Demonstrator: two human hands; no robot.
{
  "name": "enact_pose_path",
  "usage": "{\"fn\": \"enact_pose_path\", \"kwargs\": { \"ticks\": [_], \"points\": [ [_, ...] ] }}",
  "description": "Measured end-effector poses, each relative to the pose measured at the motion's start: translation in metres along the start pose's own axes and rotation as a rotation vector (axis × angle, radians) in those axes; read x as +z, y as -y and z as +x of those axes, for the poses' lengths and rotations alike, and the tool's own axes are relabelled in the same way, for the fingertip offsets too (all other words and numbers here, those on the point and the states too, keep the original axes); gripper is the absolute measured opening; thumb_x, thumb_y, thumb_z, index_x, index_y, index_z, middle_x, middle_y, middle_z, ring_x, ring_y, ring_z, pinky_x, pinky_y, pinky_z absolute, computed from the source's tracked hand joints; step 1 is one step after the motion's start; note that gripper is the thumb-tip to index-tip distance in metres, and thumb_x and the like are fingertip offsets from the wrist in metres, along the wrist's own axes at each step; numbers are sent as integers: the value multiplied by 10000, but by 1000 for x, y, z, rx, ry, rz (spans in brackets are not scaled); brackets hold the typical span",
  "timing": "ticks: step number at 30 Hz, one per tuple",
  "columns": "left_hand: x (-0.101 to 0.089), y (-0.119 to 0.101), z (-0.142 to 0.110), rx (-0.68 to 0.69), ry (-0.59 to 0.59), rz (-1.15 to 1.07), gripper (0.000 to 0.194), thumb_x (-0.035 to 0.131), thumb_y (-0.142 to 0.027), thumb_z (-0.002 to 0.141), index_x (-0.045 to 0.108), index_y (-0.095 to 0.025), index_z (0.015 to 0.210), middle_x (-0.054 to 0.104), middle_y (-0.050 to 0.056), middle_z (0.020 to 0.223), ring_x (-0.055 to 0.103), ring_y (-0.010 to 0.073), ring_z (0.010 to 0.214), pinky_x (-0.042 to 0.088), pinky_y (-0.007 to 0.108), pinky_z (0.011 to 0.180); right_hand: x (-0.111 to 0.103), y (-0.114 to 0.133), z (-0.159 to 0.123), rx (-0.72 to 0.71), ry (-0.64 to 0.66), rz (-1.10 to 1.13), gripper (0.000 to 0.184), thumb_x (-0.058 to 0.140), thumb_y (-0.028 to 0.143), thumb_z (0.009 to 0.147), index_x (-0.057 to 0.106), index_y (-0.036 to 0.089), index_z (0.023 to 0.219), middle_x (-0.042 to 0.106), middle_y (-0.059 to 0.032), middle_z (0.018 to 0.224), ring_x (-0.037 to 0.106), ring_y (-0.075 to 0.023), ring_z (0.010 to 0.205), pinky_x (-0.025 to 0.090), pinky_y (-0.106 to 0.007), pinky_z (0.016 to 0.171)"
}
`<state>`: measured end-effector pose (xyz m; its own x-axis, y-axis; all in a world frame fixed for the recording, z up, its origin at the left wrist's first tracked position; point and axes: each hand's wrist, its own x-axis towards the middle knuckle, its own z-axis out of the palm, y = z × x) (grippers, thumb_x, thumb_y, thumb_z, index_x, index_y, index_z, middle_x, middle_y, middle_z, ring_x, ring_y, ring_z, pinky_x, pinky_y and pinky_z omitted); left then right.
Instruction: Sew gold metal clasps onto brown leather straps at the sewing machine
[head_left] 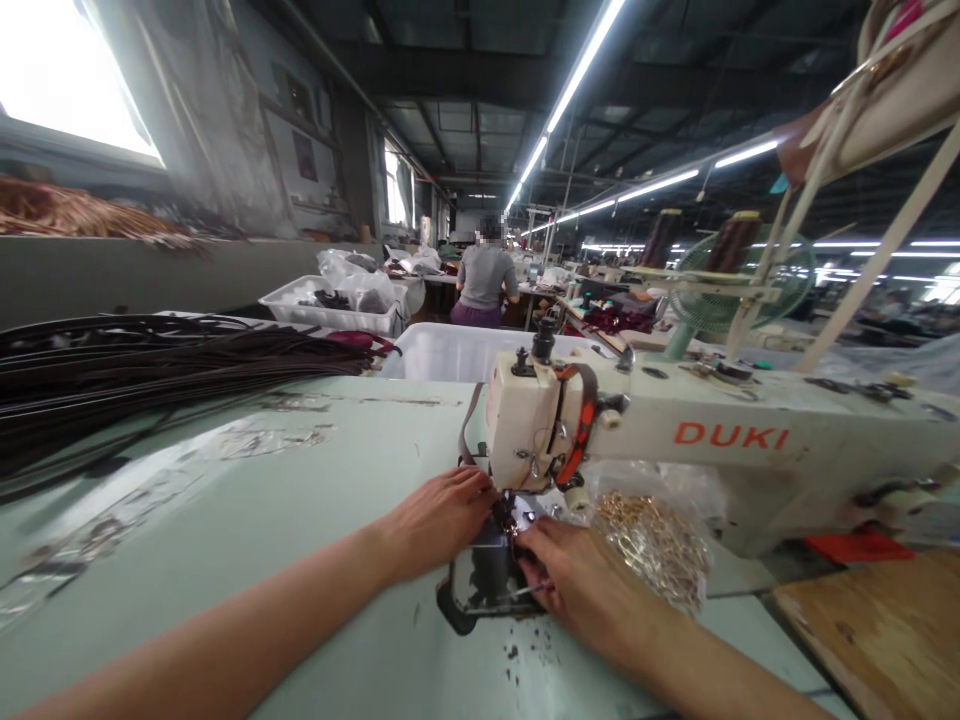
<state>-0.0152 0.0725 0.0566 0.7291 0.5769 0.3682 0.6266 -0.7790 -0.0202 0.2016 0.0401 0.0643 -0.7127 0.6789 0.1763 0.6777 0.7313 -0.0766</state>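
The left hand (442,515) lies palm down on the pale green table (225,560), fingers stretched toward the needle area, pressing a small dark strap piece (504,520) under the presser foot. The right hand (581,585) rests just right of it, fingertips pinching the near end of the same piece; whether it truly grips cannot be told. Both sit at the head of the white DUKI sewing machine (720,440), which runs off to the right. Just right of the right hand lies a clear bag of gold metal rings (660,545). Far left, a bundle of dark straps (150,375) lies across the table. Beyond stand white plastic bins (450,350) and a seated person (484,280).
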Motion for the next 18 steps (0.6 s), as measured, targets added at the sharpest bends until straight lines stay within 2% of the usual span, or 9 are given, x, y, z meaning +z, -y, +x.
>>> {"fn": "enact_pose_path", "kwargs": {
  "ticks": [5, 9, 15, 18],
  "points": [
    [3, 6, -3, 29, -9, 15, 219, 397, -194, 993, 559, -149, 1133, 599, 92, 1054, 554, 200, 1085, 447, 370, 999, 8, 7, -3, -119, 10, -194, 233, 558, -16, 763, 550, 166, 908, 595, -62, 878, 581, -205, 709, 435, -306, 556],
    [3, 7, -2, 18, 4, 37, 211, 423, -219, 993, 570, -156, 1130, 606, 90, 1050, 558, 202, 1072, 442, 367, 996, 12, 12, -4, -190, -75, -280, 308, 563, -47, 695, 538, 158, 924, 580, -66, 863, 571, -220, 704, 409, -312, 510],
    [-3, 3, -2, -13, 28, 75, 183, 472, -236, 976, 609, -161, 1072, 606, 69, 913, 574, 213, 943, 472, 364, 901, 15, -1, -3, -171, -196, -264, 194, 469, 13, 805, 529, 155, 923, 578, -74, 829, 580, -223, 680, 408, -320, 509],
    [-5, 1, -4, -51, 43, 94, 179, 483, -234, 965, 624, -162, 1049, 580, 70, 880, 564, 223, 865, 491, 362, 808, 19, -7, -5, -153, -244, -280, 211, 428, 47, 860, 528, 131, 1025, 597, -97, 865, 590, -228, 699, 417, -326, 536]
  ]
}}
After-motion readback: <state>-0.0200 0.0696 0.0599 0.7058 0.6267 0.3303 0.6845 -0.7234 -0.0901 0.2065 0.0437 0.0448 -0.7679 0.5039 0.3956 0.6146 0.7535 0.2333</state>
